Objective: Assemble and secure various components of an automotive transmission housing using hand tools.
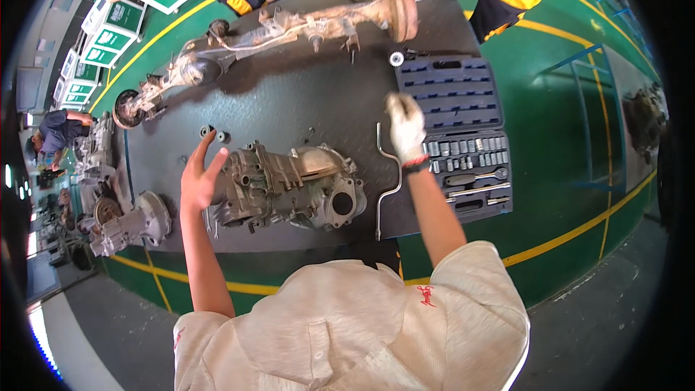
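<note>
On a dark mat (289, 101) spread over a green workshop floor, seen from above the person's head, lies a grimy grey metal gearbox housing (289, 187). It is a lumpy casting with ribs, bolt bosses and a round opening at its right end, and it sits near the mat's front edge, just in front of the person. Beyond it, along the far side of the mat, stretches a long rusty axle assembly (275, 32) with a round hub at each end.

To the right of the housing an open blue socket set case (463, 130) rests on the mat. Its far half shows mostly vacant moulded slots; its near half holds rows of small silver sockets, a ratchet handle and extension bars. A bent silver speed wrench (389, 181) lies on the mat between the housing and the case.

The left hand (199, 177) is bare, its fingers spread wide and pointing away from the person. Its palm is at the left end of the housing, touching or very nearly touching it, and it grips nothing. The right hand (405, 127) wears a white work glove and is raised over the mat near the case's left edge. It is blurred, its fingers seem loosely curled, and whether it holds anything cannot be told.

Other people in dark and yellow work clothes stand at the mat's far edge.
</note>
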{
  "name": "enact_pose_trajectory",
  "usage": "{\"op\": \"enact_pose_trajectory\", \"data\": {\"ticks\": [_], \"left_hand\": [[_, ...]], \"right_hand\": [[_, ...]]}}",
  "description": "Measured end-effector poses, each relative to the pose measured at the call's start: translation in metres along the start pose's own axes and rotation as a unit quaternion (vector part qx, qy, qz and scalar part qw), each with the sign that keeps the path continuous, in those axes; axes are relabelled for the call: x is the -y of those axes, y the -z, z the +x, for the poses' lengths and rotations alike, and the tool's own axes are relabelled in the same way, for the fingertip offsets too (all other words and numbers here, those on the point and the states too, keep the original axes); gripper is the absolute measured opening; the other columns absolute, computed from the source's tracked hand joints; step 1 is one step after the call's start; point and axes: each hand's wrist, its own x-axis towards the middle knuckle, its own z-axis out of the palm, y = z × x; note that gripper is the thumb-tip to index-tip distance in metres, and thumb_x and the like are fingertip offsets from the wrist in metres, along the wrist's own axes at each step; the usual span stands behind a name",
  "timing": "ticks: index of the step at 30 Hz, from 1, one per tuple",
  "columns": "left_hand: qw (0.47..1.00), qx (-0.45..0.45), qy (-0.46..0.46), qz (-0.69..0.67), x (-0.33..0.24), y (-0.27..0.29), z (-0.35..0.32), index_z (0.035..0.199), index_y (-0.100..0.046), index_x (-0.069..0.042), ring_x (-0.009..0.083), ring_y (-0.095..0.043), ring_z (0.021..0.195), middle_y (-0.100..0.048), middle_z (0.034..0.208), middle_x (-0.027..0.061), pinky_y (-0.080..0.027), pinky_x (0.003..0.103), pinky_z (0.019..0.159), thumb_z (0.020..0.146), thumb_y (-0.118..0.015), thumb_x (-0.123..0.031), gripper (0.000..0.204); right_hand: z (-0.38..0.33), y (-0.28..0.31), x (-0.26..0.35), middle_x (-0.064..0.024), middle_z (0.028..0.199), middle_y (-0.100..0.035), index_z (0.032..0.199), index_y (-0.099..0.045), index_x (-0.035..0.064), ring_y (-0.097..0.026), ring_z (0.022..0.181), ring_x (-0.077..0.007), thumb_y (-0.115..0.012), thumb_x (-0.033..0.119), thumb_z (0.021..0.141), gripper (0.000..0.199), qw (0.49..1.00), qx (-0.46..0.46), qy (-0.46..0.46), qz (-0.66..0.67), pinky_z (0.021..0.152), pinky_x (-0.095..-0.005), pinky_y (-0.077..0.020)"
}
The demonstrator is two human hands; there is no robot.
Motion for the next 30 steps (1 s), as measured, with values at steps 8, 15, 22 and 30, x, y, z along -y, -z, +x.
{"op": "enact_pose_trajectory", "data": {"ticks": [8,15,22,30], "left_hand": [[0.992,0.038,0.010,-0.122,-0.013,-0.002,-0.001,0.140,-0.057,-0.001,0.0236,-0.061,0.122,-0.068,0.128,0.0161,-0.043,0.037,0.105,0.098,-0.062,-0.035,0.054],[0.992,0.027,0.040,-0.118,-0.023,0.002,-0.007,0.138,-0.059,-0.001,0.0212,-0.062,0.118,-0.071,0.122,0.0138,-0.044,0.035,0.101,0.097,-0.061,-0.028,0.049],[0.992,0.000,0.049,-0.117,-0.021,0.000,-0.007,0.135,-0.060,0.003,0.0225,-0.063,0.115,-0.071,0.119,0.0161,-0.043,0.035,0.103,0.092,-0.063,-0.031,0.055],[0.992,-0.002,0.053,-0.111,-0.015,-0.003,-0.007,0.134,-0.061,0.003,0.0220,-0.064,0.114,-0.072,0.118,0.0152,-0.042,0.034,0.102,0.089,-0.065,-0.034,0.059]], "right_hand": [[0.183,0.000,-0.064,-0.0271,0.151,-0.043,0.160,-0.028,0.0207,-0.058,0.123,-0.0417,-0.074,0.042,0.084,0.091,0.847,0.102,0.058,-0.519,0.101,-0.0475,-0.0508],[0.219,-0.024,-0.104,-0.0152,0.101,-0.070,0.105,-0.064,0.0109,-0.069,0.097,-0.0355,-0.074,0.028,0.080,0.032,0.778,0.140,0.149,-0.594,0.083,-0.0475,-0.0539],[0.199,-0.074,-0.123,-0.0157,0.112,-0.069,0.120,-0.062,0.0129,-0.065,0.106,-0.0354,-0.074,0.035,0.082,0.045,0.812,0.163,0.140,-0.542,0.091,-0.0478,-0.0507],[0.198,-0.087,-0.124,-0.0151,0.114,-0.066,0.113,-0.064,0.0095,-0.063,0.110,-0.0349,-0.073,0.047,0.081,0.050,0.836,0.113,0.178,-0.507,0.093,-0.0491,-0.0496]]}}
